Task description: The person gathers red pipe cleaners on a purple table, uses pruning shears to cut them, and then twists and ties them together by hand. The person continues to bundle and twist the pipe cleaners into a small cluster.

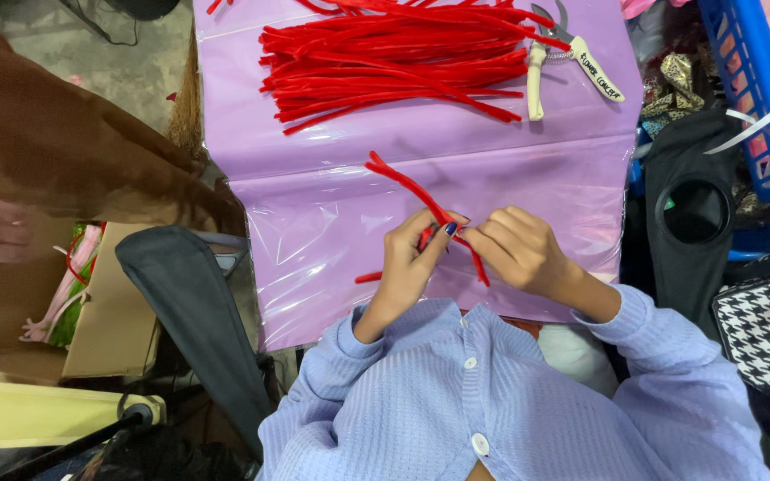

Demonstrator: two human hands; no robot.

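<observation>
Near the front edge of the lilac plastic sheet (331,258), the left hand (407,267) and right hand (519,249) both pinch red chenille stems (421,198), apparently mid-twist. The next move calls for firm, even fingertip pressure. The spare stem pile (394,58) and pruning shears (563,58) lie at the far edge.

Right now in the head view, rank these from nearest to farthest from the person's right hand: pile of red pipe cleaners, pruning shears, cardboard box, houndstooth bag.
1. Pile of red pipe cleaners, top of the purple sheet, above the right hand.
2. Pruning shears, upper right; nearly level with the pile, too close to call.
3. Houndstooth bag, right edge.
4. Cardboard box, far left.
</observation>
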